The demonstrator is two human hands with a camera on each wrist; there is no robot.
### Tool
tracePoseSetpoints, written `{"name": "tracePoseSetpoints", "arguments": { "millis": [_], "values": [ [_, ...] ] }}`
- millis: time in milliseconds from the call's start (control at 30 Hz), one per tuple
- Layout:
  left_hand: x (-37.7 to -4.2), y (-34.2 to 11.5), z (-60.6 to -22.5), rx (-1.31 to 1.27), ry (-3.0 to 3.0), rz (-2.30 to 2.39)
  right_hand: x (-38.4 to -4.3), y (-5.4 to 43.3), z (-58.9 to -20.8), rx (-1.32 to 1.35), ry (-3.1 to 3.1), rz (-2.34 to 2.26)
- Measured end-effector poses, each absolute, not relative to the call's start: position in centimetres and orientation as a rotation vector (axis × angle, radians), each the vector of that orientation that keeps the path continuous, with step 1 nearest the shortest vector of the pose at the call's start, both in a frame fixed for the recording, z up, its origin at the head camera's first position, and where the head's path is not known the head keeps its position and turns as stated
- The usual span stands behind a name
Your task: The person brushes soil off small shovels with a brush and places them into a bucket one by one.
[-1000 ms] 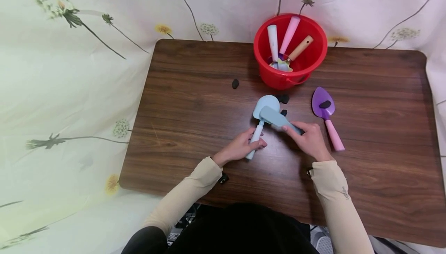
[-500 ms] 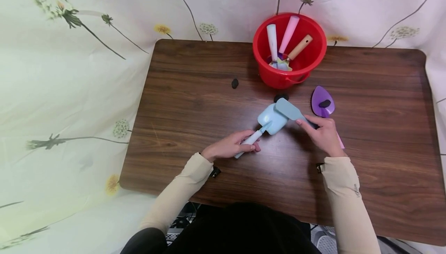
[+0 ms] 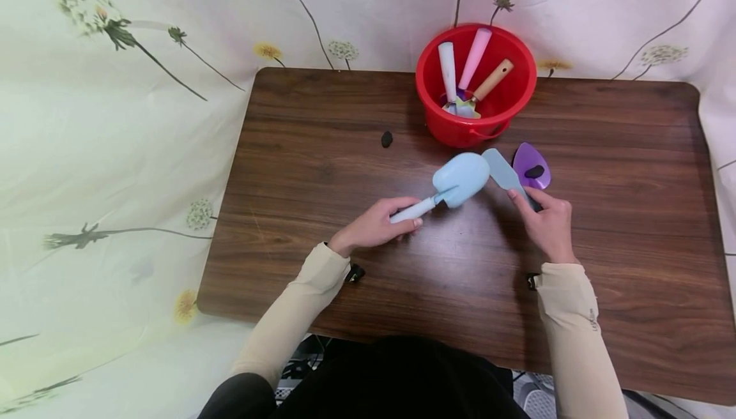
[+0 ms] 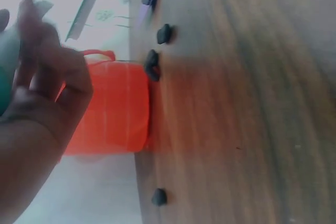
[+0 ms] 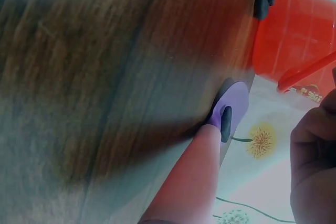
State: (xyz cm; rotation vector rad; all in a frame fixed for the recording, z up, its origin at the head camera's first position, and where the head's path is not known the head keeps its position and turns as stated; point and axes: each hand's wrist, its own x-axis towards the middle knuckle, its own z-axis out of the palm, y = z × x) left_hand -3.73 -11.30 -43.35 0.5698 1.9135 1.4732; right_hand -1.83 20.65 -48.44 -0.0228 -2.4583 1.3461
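Observation:
My left hand (image 3: 382,221) grips the white handle of a light blue hand trowel (image 3: 462,179), its blade raised over the table and pointing to the upper right. Between the fingers and thumb of my right hand (image 3: 549,224) is the dark handle of a flat grey-blue spatula (image 3: 501,168), its tip right at the trowel's edge. In the left wrist view the spatula (image 4: 82,17) hangs above the table. Dark stones (image 4: 152,65) lie in front of the bucket there; the trowel blade hides them in the head view.
A red bucket (image 3: 439,128) holding several handled tools stands at the back. A purple trowel (image 3: 524,156) with a pink handle (image 5: 191,177) lies on the right, a dark stone (image 3: 535,172) on it. Another stone (image 3: 387,139) lies left of the bucket.
The light blue trowel has swung up and to the right, turning its blade toward the upper right. My right hand has moved right with the spatula, off the trowel blade to its edge.

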Motion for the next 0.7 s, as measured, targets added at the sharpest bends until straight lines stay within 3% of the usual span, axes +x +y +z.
{"name": "tracePoseSetpoints", "arguments": {
  "millis": [700],
  "values": [
    [-9.0, -9.1, -39.7, 0.399, 2.144, 1.832, -1.4, 20.7, -48.8, 0.011, -2.507, 1.313]
  ]
}}
